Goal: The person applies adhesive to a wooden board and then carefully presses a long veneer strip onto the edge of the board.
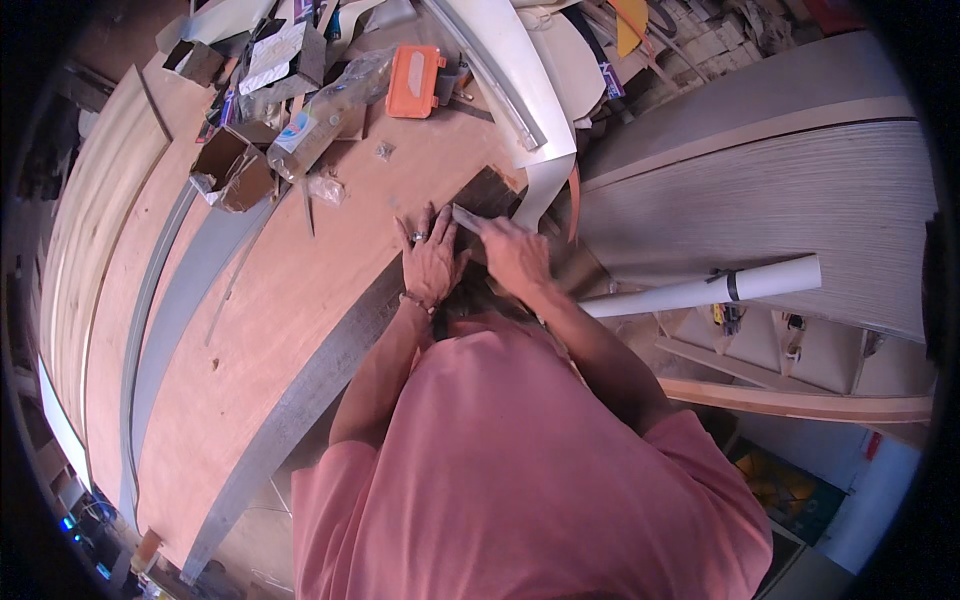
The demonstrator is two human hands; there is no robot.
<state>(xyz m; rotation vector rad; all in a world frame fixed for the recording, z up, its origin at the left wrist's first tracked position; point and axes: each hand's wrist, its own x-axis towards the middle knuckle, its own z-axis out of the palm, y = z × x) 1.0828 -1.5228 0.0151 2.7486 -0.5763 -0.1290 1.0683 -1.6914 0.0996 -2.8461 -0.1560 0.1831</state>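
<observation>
Left hand [430,262] is resting, fingers spread, on the worktable [318,262]; right hand [512,252] is gripping a slim grey tool [467,219], kind unclear, just beside the left fingertips. Advisable: bracing firmly, with those fingertips clear of its end.

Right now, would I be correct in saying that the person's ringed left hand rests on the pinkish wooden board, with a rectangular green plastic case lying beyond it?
Not quite: the rectangular plastic case is orange, not green, as the head view shows. It does lie beyond the ringed left hand, which rests on the pinkish wooden board.
</observation>
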